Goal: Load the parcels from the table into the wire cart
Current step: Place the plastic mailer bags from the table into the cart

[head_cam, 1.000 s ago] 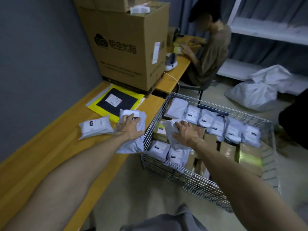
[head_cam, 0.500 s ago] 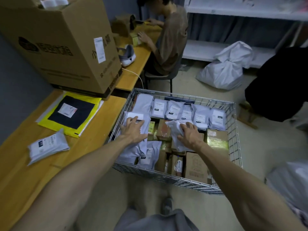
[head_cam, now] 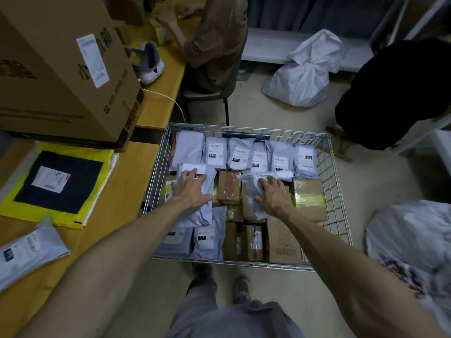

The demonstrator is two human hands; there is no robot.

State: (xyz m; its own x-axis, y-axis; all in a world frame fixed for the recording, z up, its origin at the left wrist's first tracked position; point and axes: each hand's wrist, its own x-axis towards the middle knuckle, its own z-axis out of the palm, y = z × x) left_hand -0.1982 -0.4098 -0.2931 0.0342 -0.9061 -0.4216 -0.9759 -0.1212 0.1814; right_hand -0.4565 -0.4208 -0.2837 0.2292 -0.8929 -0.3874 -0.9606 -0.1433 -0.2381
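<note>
The wire cart (head_cam: 335, 191) stands on the floor beside the wooden table (head_cam: 122, 191), holding a back row of grey mailers (head_cam: 240, 154) and several brown boxes (head_cam: 308, 198). My left hand (head_cam: 192, 189) lies palm down with fingers spread on a long grey parcel (head_cam: 195, 215) at the cart's left side. Fingers spread, my right hand (head_cam: 273, 195) presses a crumpled grey parcel (head_cam: 250, 185) in the cart's middle. One grey parcel (head_cam: 26, 250) lies on the table's near left, and a yellow and black mailer (head_cam: 58, 181) lies behind it.
A big cardboard box (head_cam: 61, 69) fills the table's far end. A seated person (head_cam: 214, 32) works at the adjoining desk. White sacks lie on the floor behind the cart (head_cam: 302, 74) and at its right (head_cam: 410, 240). A dark bulky shape (head_cam: 402, 93) stands far right.
My left hand carried the long grey parcel from the table edge over into the cart and laid it down. My right hand stayed on the crumpled parcel. The view swung right and down.
</note>
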